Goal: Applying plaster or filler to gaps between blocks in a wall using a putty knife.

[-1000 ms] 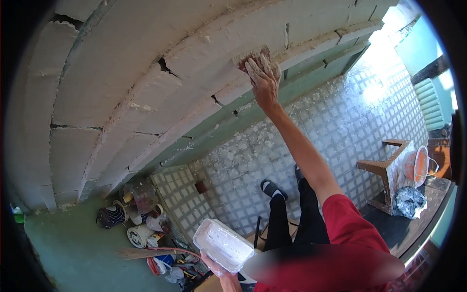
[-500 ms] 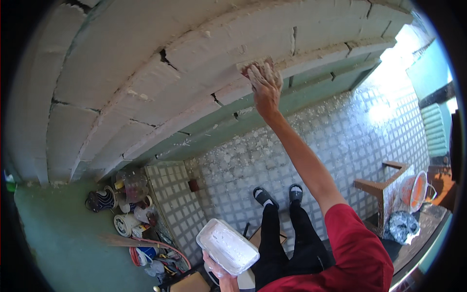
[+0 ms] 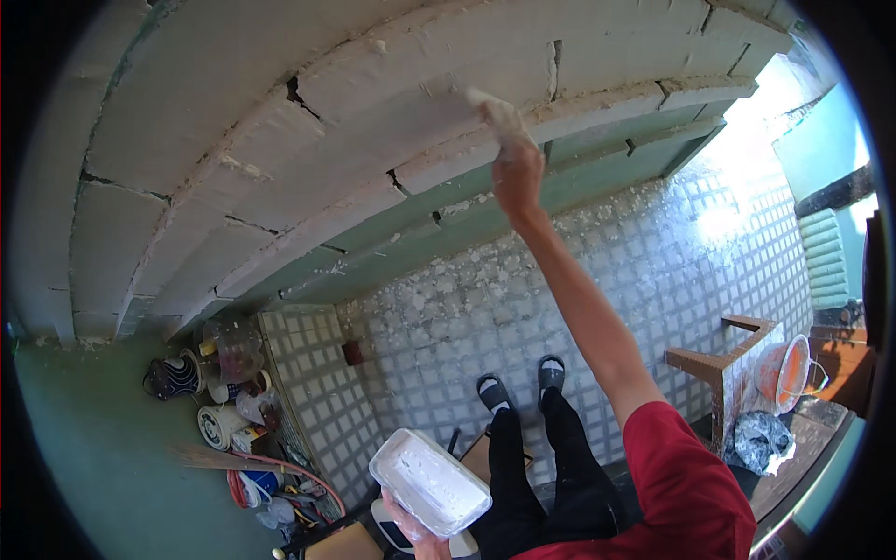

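My left hand (image 3: 411, 525) grips the near left side of a white rectangular plastic tub (image 3: 431, 481), whose inside is coated with white paste. My right arm reaches out to the wall of large pale blocks (image 3: 392, 103). At its end my right hand (image 3: 516, 161), whitened with paste, is closed round a small flat scraper (image 3: 487, 101). Motion smears the fingers and the scraper, now seen nearly edge-on. The hand is close to the wall face, just above a rough horizontal joint; whether the scraper touches it I cannot tell. Dark gaps show between several blocks.
Tiled floor (image 3: 448, 327) spotted with white lies under my sandalled feet. At right stand a brown stool-like frame (image 3: 714, 359), an orange bucket (image 3: 784, 369) and a crumpled plastic bag (image 3: 763, 439). Pots, a broom (image 3: 215, 457) and a hose crowd the left.
My right hand has turned at the wrist, tilting the scraper from flat against the wall to nearly edge-on. The left hand still holds the tub; the whole view has shifted slightly.
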`<state>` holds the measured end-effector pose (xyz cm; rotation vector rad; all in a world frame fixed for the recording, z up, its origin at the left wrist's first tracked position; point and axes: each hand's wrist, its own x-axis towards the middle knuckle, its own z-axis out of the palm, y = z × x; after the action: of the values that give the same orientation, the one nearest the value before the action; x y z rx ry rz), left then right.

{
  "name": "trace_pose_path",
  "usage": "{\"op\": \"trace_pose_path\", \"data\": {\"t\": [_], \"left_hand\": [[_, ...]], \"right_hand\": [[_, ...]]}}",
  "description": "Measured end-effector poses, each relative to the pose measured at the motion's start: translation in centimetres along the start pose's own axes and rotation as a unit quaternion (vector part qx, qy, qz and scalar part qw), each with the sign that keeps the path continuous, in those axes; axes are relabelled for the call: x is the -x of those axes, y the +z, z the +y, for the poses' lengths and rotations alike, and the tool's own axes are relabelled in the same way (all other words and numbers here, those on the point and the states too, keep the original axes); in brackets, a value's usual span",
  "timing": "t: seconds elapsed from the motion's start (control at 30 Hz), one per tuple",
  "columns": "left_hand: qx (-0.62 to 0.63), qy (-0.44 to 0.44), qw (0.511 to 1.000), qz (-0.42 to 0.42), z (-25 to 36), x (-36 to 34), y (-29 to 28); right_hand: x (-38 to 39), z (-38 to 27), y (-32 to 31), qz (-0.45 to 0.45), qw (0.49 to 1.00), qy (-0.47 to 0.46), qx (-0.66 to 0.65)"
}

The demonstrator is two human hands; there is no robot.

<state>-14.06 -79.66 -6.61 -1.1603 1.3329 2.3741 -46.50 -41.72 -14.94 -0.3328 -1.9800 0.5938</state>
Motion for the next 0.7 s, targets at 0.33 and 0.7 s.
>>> {"op": "trace_pose_path", "data": {"t": [0.33, 0.7], "left_hand": [[-0.018, -0.012, 1.0, 0.002, 1.3, -0.6, -1.5], [-0.042, 0.004, 0.999, 0.006, 3.2, -1.8, -2.7]], "right_hand": [[-4.5, -1.4, 0.4, 0.016, 0.985, 0.16, -0.058], [-3.0, 3.2, -2.2, 0.089, 0.98, 0.179, -0.024]]}}
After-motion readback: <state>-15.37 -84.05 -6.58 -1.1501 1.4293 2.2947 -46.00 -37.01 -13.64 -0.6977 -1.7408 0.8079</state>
